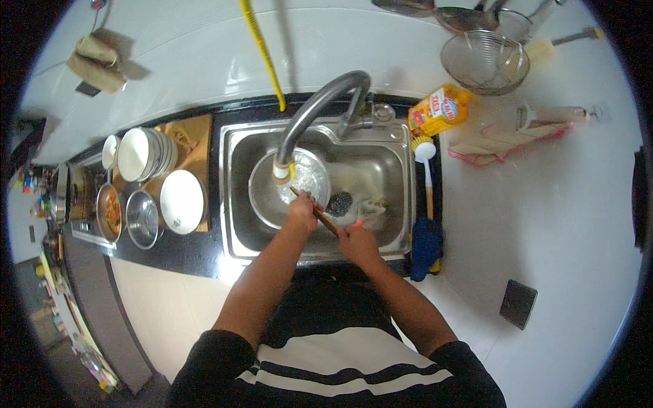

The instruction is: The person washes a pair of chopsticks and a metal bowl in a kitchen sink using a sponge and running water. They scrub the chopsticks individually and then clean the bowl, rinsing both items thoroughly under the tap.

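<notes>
Over the stainless steel sink (390,176), my left hand (304,210) grips the upper part of a brown stick-like utensil, perhaps chopsticks (324,219). My right hand (357,244) closes on its lower end. A round metal basin (257,204) holding water stands in the left of the sink, beneath the curved faucet (319,109). Right of the basin, a dark scouring pad (338,204) and a whitish cloth-like thing (374,206) lie on the sink floor. A small pinkish-red thing shows just above my right hand; what it is I cannot tell.
Stacked white bowls (136,154), a large white bowl (182,202), a metal bowl (142,219) and a bowl of food (109,211) stand left. At the right are a yellow detergent bottle (440,109), a dish brush (426,166) and a blue cloth (426,247). A wire strainer (484,62) hangs above.
</notes>
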`<state>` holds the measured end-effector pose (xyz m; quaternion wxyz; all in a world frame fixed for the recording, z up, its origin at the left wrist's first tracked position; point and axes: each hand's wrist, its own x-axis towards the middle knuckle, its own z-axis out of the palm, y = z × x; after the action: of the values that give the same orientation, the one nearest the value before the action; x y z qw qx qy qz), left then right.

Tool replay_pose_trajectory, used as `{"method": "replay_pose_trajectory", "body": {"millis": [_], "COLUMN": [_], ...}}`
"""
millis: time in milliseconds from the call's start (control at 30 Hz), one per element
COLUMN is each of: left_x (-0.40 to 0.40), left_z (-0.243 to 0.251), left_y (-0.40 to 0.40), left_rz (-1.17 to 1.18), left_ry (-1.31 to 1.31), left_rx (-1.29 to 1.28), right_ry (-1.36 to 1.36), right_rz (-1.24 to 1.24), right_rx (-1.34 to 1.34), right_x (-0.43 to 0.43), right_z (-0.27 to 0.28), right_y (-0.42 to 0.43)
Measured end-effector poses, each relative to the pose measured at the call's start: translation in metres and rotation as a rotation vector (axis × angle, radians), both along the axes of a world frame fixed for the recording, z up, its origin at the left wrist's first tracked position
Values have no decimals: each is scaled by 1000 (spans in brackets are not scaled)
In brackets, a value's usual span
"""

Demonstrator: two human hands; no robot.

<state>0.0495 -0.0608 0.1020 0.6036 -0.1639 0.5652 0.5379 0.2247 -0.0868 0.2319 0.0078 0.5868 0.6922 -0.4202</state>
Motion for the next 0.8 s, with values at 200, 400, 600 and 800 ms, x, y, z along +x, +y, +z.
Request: {"method": "replay_pose_trajectory", "body": {"millis": [200, 400, 600, 800], "left_x": [75, 132, 184, 212], "left_z": [50, 163, 224, 222], "left_y": [6, 142, 267, 312], "left_rz": [-304, -322, -423, -519], "left_ry": [105, -248, -412, -413], "left_rx": [126, 455, 582, 654], "right_ry": [23, 8, 123, 117], "right_rz": [-327, -421, -296, -226], "right_rx": [430, 1228, 957, 956], "right_x": [86, 108, 141, 149], "right_z": [-11, 96, 110, 114], "right_y": [68, 219, 290, 291]}}
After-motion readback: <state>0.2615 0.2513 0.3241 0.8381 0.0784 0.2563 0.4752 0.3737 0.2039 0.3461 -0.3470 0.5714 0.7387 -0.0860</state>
